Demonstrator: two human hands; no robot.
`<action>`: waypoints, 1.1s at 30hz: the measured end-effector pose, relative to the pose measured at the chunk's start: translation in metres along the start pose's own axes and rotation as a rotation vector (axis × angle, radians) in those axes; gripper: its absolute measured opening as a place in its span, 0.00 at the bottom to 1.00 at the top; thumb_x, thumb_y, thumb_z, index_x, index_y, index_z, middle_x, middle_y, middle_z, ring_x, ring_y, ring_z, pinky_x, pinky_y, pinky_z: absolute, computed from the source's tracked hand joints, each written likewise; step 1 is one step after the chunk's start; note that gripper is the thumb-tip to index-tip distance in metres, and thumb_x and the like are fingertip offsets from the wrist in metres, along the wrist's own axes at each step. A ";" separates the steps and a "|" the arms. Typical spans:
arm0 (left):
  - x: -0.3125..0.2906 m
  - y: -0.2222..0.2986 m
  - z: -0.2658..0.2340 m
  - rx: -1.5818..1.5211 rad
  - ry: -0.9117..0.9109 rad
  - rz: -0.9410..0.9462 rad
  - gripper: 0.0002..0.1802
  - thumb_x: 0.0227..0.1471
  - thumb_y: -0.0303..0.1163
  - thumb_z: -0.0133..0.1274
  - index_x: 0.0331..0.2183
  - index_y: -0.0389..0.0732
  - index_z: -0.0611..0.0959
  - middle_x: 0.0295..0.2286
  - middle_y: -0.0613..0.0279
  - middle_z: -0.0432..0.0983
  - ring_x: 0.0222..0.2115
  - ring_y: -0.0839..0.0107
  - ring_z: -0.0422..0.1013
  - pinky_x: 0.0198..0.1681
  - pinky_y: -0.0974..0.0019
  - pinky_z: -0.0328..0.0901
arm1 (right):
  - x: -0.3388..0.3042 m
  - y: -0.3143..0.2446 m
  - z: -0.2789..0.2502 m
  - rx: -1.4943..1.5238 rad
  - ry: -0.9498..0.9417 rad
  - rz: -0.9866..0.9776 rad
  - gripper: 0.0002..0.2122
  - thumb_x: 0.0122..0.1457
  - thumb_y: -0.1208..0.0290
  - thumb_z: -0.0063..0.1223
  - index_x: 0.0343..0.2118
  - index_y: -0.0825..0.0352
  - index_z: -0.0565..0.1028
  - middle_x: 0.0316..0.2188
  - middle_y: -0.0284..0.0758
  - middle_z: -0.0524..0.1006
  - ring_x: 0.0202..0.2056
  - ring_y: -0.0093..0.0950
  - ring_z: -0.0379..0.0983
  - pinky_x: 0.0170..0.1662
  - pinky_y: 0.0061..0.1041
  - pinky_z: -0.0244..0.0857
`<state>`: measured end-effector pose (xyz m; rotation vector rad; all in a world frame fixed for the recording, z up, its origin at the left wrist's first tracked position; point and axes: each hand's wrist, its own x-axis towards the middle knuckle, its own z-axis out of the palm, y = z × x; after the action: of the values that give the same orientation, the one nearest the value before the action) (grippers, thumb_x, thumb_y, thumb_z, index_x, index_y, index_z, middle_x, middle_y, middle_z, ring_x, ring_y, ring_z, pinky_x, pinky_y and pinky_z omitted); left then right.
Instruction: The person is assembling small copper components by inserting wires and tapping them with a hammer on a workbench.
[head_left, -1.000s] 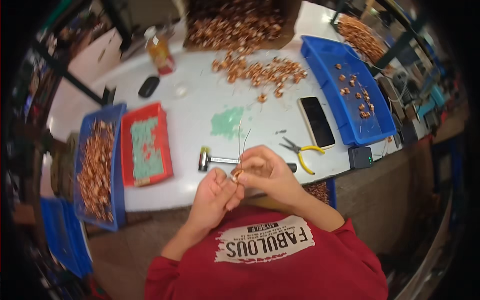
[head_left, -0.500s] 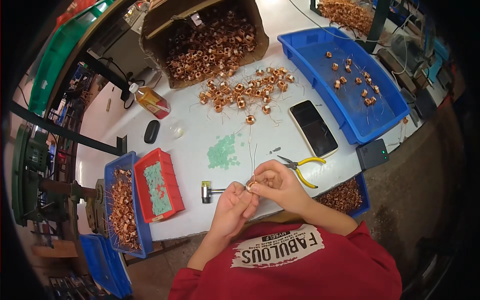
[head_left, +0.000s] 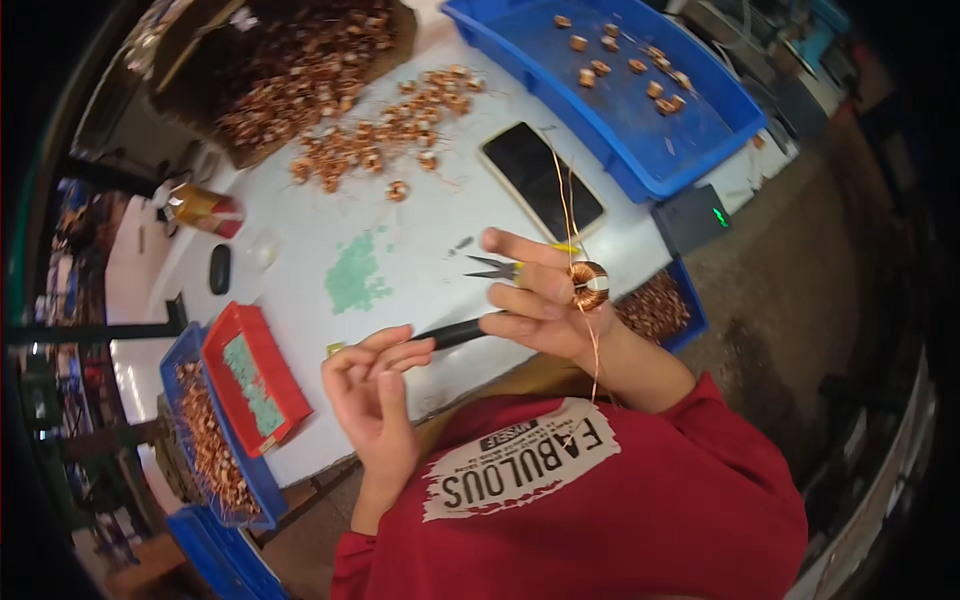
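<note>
A toroidal coil (head_left: pixel 590 285) wound with copper wire, a pale band across its ring, is held at the thumb side of my right hand (head_left: pixel 535 300). Its long wire ends stick out above and below. The other fingers of that hand are spread, over pliers (head_left: pixel 494 268) with dark jaws and mostly covered yellow handles. My left hand (head_left: pixel 375 390) is open, fingers apart, nothing in it. Its fingertips lie at the black handle (head_left: pixel 455 333) of a small hammer; whether they touch it I cannot tell. Green square pieces (head_left: pixel 357 273) lie beyond on the table.
A phone (head_left: pixel 543 180) and a blue tray (head_left: pixel 650 165) with several coils lie at far right. A carton (head_left: pixel 185 95) of coils stands far left, loose coils (head_left: pixel 385 135) beside it. Nearer left are a bottle (head_left: pixel 203 210), a red bin (head_left: pixel 290 385) and a blue bin (head_left: pixel 262 505).
My hands have parted. The right one has moved right and up with the coil; the left one has let go and opened. The whole view has shifted and turned.
</note>
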<state>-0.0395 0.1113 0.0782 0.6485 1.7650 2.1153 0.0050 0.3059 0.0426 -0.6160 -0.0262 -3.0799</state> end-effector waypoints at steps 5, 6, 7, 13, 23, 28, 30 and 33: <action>-0.012 -0.002 -0.002 0.019 -0.004 -0.086 0.11 0.55 0.23 0.43 0.40 0.38 0.60 0.42 0.42 0.66 0.36 0.60 0.72 0.41 0.64 0.66 | 0.000 0.007 0.000 -0.061 -0.118 0.095 0.28 0.56 0.68 0.50 0.56 0.75 0.57 0.14 0.27 0.65 0.20 0.16 0.55 0.29 0.19 0.50; -0.012 -0.003 -0.004 0.021 -0.015 -0.094 0.11 0.55 0.23 0.43 0.40 0.38 0.61 0.42 0.43 0.66 0.36 0.61 0.71 0.40 0.65 0.66 | 0.000 0.009 -0.001 -0.034 -0.111 0.101 0.28 0.56 0.67 0.50 0.56 0.76 0.57 0.15 0.28 0.68 0.19 0.16 0.56 0.29 0.20 0.50; -0.013 -0.003 -0.005 0.024 -0.024 -0.101 0.11 0.55 0.23 0.43 0.40 0.37 0.61 0.42 0.43 0.67 0.36 0.62 0.71 0.40 0.65 0.66 | -0.004 0.011 -0.004 -0.035 -0.105 0.101 0.28 0.56 0.67 0.50 0.56 0.76 0.57 0.15 0.28 0.68 0.19 0.16 0.56 0.29 0.20 0.50; -0.016 -0.004 -0.014 0.037 -0.054 -0.145 0.11 0.55 0.23 0.43 0.40 0.37 0.61 0.42 0.45 0.67 0.35 0.64 0.71 0.40 0.66 0.65 | -0.011 0.018 -0.016 -0.058 -0.041 0.064 0.32 0.54 0.65 0.55 0.57 0.74 0.56 0.29 0.34 0.78 0.21 0.17 0.61 0.29 0.23 0.53; -0.021 -0.005 -0.025 -0.021 -0.058 -0.225 0.12 0.54 0.19 0.44 0.40 0.37 0.62 0.42 0.49 0.68 0.35 0.66 0.69 0.41 0.67 0.64 | -0.007 0.007 0.005 -0.446 0.052 0.128 0.24 0.53 0.76 0.54 0.53 0.72 0.60 0.33 0.41 0.75 0.28 0.30 0.71 0.32 0.25 0.63; -0.027 -0.007 -0.032 -0.043 -0.054 -0.283 0.12 0.54 0.20 0.45 0.40 0.36 0.62 0.42 0.51 0.69 0.36 0.68 0.70 0.42 0.69 0.65 | -0.011 -0.008 0.049 -1.177 0.629 0.089 0.21 0.51 0.84 0.50 0.50 0.70 0.63 0.30 0.39 0.73 0.26 0.31 0.76 0.26 0.23 0.72; -0.028 -0.006 -0.035 -0.048 -0.058 -0.298 0.11 0.54 0.21 0.45 0.39 0.36 0.62 0.42 0.51 0.69 0.36 0.68 0.70 0.42 0.69 0.65 | -0.011 -0.019 0.060 -1.474 0.720 -0.055 0.19 0.51 0.84 0.51 0.47 0.69 0.66 0.31 0.36 0.73 0.26 0.28 0.75 0.29 0.21 0.72; -0.029 -0.007 -0.040 -0.048 -0.086 -0.318 0.11 0.54 0.21 0.46 0.39 0.35 0.63 0.41 0.51 0.69 0.36 0.67 0.71 0.43 0.68 0.66 | 0.002 -0.027 0.101 -1.901 0.680 -0.367 0.17 0.53 0.80 0.50 0.47 0.68 0.68 0.31 0.33 0.73 0.32 0.22 0.68 0.38 0.19 0.63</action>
<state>-0.0360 0.0648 0.0616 0.4073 1.6418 1.8800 0.0424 0.3344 0.1361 0.6986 2.9282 -2.2485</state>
